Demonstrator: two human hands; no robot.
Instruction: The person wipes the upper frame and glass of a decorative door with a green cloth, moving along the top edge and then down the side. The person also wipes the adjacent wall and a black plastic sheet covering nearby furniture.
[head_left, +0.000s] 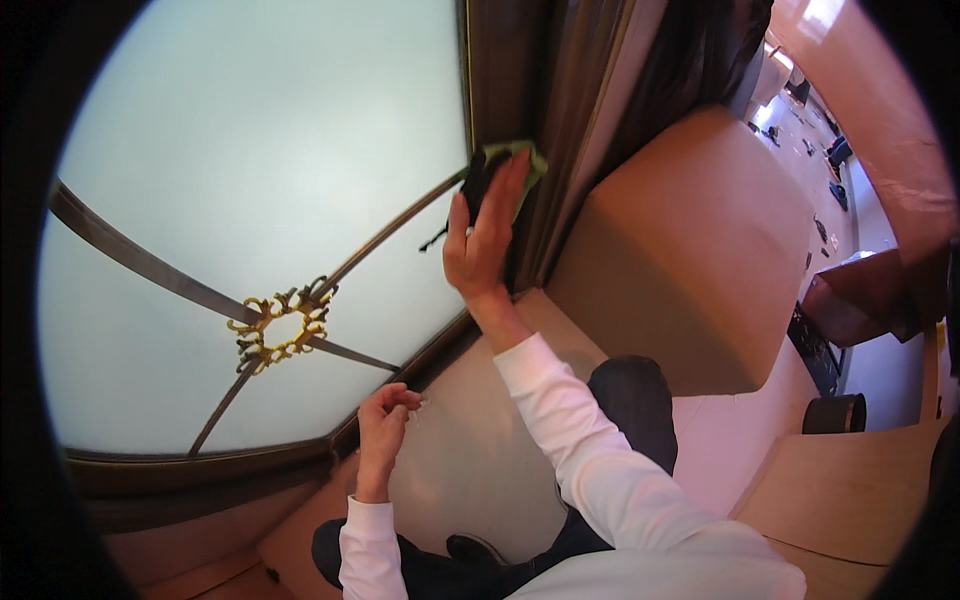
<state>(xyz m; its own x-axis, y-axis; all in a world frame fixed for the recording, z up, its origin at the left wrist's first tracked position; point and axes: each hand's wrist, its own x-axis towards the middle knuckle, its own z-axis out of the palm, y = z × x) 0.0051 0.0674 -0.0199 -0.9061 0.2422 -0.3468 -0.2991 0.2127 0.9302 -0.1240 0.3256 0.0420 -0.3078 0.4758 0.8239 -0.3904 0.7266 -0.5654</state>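
Note:
My right hand (484, 232), arm stretched out, presses a green cloth (536, 169) and a black piece of material against the dark wooden frame (510, 82) of a frosted glass panel (300, 127). A thin black cord or strip dangles beside its fingers. Lower down, my left hand (386, 424) is held near the bottom edge of the frame, with a small, whitish, see-through scrap (422, 405) between thumb and fingers. Dark bars cross the glass and meet at a gold-coloured ornamental ring (281, 330).
A large brown board or panel (690, 262) stands to the right of my knee. Wooden panels (840, 495) lie at the lower right, near a dark round container (834, 414). Small dark items are scattered over the pale floor (795, 157) beyond.

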